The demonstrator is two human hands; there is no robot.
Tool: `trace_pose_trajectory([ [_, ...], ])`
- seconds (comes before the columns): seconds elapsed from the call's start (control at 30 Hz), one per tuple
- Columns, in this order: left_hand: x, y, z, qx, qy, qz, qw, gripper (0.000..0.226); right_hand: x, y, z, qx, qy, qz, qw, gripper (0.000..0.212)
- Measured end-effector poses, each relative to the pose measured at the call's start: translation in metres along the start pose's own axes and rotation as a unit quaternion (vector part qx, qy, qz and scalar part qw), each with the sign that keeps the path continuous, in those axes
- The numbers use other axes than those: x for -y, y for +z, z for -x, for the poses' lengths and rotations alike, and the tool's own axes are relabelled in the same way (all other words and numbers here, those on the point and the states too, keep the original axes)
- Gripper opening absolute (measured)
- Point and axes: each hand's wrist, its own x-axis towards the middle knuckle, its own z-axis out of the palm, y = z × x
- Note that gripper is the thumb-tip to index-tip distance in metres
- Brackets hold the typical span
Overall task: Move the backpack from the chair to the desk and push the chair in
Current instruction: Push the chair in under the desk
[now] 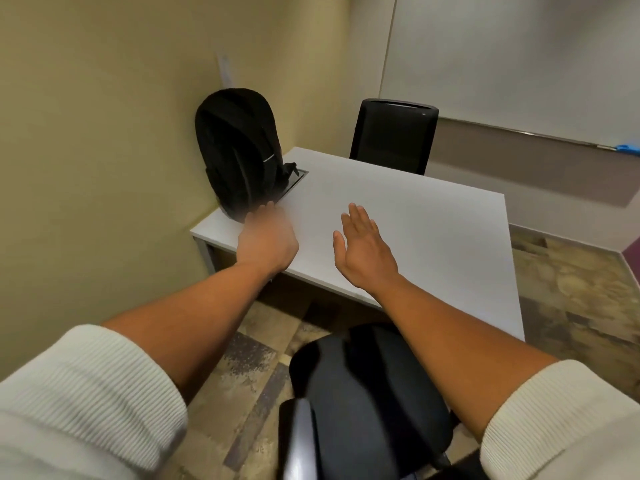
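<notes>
The black backpack (pixel 239 150) stands upright on the white desk (pixel 433 230), at its left end against the yellow wall. My left hand (pixel 268 239) is blurred, just in front of the backpack's base; whether it touches the bag I cannot tell. My right hand (pixel 363 247) hovers open above the middle of the desk, fingers apart and holding nothing. The black office chair (pixel 367 396) is below my arms, pulled back from the desk's near edge, its seat bare.
A second black chair (pixel 393 136) is tucked in at the desk's far side. A cable slot (pixel 298 181) is cut in the desk beside the backpack. A whiteboard (pixel 519 64) hangs on the right wall. Patterned carpet (pixel 571 299) lies around the desk.
</notes>
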Motion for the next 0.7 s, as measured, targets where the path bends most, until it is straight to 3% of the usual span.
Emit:
trace_pose_trajectory([
  [0.43, -0.043, -0.009, 0.057, -0.006, 0.017, 0.006, 1.0, 0.049, -0.022, -0.038, 0.069, -0.021, 0.01, -0.009, 1.0, 0.057],
  [0.7, -0.1, 0.003, 0.121, 0.004, -0.006, 0.025, 1.0, 0.053, -0.059, -0.071, 0.117, 0.008, -0.015, -0.032, 0.999, 0.057],
])
